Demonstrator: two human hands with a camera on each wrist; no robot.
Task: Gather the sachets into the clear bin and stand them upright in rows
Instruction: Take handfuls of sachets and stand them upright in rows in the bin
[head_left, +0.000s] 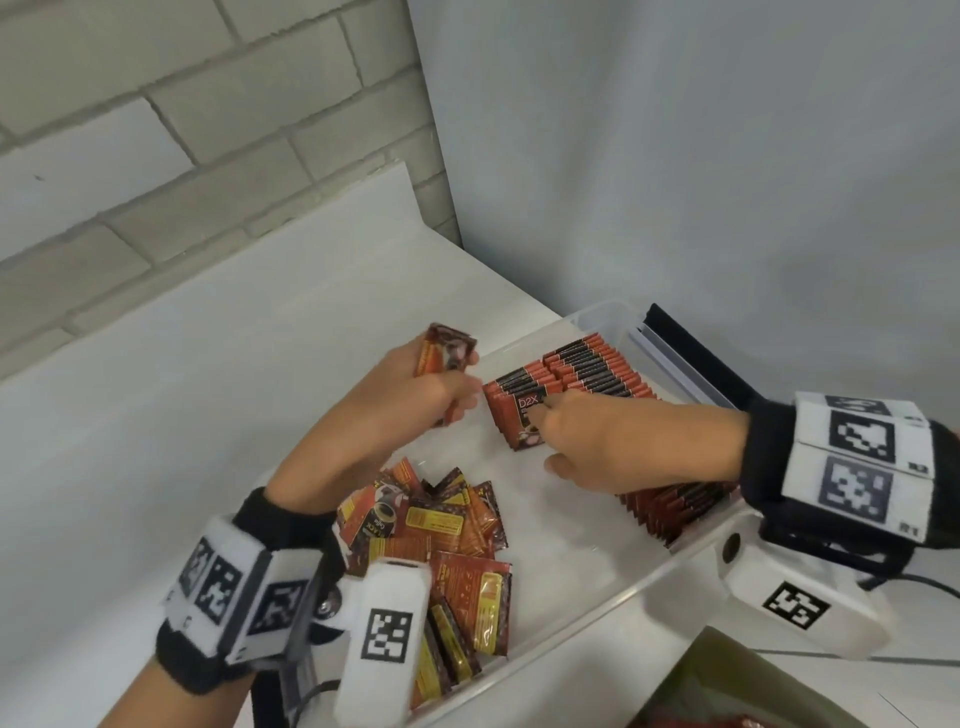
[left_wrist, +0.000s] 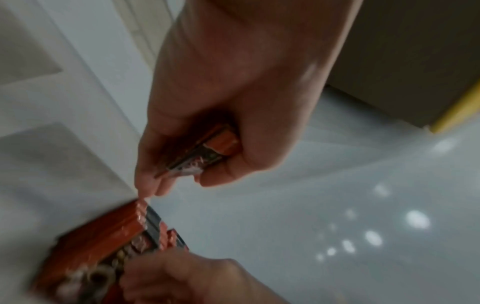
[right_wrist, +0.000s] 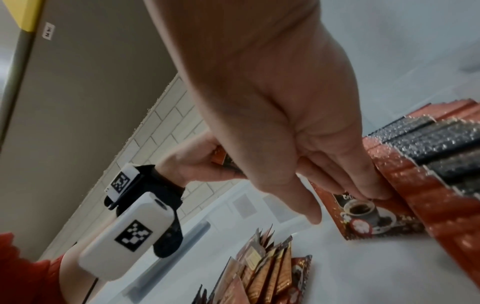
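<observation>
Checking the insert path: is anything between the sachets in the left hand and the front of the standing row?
Only the right hand: its fingers press the front sachet of the row, where the left hand's sachets would go. Otherwise the bin floor between looks bare.

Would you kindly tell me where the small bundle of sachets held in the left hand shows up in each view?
Head: bundle of sachets, upper centre, in the left hand.
Left wrist: centre, between curled fingers.
Right wrist: left of centre, mostly hidden behind the right hand.
Shared landmark: the standing row of sachets.
</observation>
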